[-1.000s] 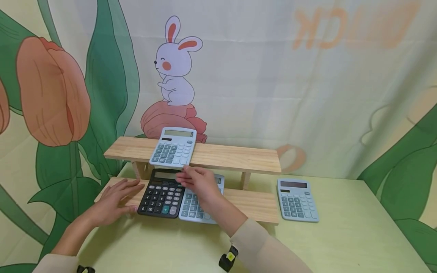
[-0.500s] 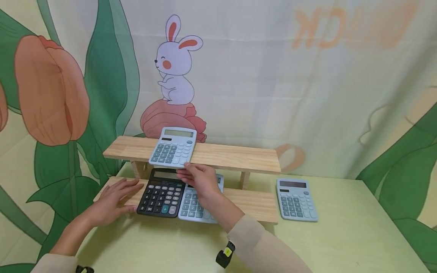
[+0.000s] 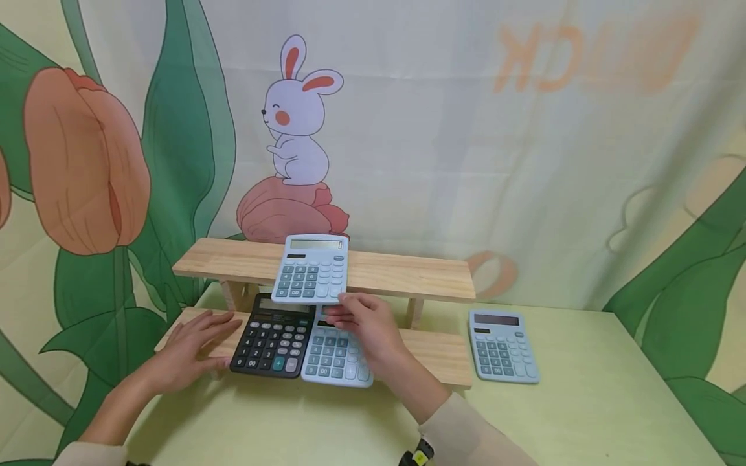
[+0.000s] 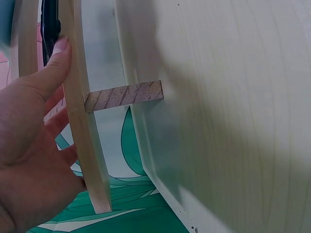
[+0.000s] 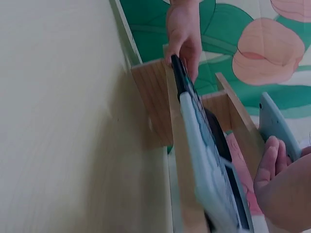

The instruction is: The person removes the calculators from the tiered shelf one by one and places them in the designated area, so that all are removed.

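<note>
your right hand (image 3: 370, 327) pinches the upper blue calculator (image 3: 311, 272) by its near right corner, at the top shelf (image 3: 408, 275)'s front edge. your left hand (image 3: 189, 349) rests loose-fingered on the lower shelf (image 3: 434, 356), thumb beside the black calculator (image 3: 274, 336). the left wrist view shows a leg (image 4: 125, 95) the head view nearly hides; only the head view has the table calculator (image 3: 504, 349).

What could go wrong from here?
The upper blue calculator overhangs the front edge of the upper shelf, with the right hand at one corner: it might twist or tip off.
The right hand also reaches over the lower blue calculator and could knock it askew.
</note>
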`<action>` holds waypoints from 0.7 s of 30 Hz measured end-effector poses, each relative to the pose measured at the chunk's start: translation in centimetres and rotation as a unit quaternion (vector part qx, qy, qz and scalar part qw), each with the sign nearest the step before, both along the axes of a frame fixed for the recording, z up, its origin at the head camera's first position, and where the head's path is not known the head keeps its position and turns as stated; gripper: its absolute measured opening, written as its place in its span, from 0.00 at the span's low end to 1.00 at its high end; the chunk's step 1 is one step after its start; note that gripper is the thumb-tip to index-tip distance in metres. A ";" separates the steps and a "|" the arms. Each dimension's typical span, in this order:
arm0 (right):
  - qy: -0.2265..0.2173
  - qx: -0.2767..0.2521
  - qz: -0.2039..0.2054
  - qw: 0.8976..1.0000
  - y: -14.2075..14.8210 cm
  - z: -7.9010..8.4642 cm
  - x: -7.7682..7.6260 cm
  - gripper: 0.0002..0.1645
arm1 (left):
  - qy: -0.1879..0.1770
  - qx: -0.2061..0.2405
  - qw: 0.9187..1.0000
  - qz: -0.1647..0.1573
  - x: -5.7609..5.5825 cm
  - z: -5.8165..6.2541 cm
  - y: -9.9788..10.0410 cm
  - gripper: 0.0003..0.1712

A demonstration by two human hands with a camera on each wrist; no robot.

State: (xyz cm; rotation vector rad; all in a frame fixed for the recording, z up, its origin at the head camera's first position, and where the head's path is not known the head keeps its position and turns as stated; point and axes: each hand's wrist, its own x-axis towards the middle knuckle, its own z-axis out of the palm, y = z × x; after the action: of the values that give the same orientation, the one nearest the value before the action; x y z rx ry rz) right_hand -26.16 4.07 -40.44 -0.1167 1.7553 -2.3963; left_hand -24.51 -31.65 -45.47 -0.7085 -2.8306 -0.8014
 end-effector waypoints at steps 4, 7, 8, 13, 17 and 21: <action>0.016 -0.002 0.005 1.000 1.3 -0.4 0.2 0.16 | 0.001 -0.001 1.000 0.000 0.0 0.1 0.0 0.40; 0.024 -0.002 0.014 1.000 1.9 -0.5 0.3 0.15 | 0.003 -0.001 1.000 -0.001 0.1 0.1 0.0 0.40; 0.026 0.000 0.018 1.000 2.0 -0.6 0.4 0.14 | 0.003 0.000 1.000 0.000 0.2 0.2 0.0 0.40; 0.026 0.007 0.027 0.999 2.2 -0.4 0.6 0.16 | 0.004 0.001 1.000 0.002 0.2 0.2 -0.1 0.40; 0.017 0.020 0.024 0.999 2.1 -0.4 0.0 0.24 | 0.003 -0.001 1.000 0.003 -0.1 0.0 0.0 0.40; 0.009 0.041 0.015 0.999 1.8 -0.5 -1.0 0.27 | -0.003 -0.001 1.000 0.005 -0.3 -0.2 0.0 0.40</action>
State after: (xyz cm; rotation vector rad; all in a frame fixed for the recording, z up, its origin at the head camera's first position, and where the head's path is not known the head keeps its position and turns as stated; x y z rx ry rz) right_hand -27.13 5.88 -40.99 -0.1532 1.8424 -2.3060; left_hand -24.76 -31.60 -45.67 -0.6942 -2.8384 -0.7999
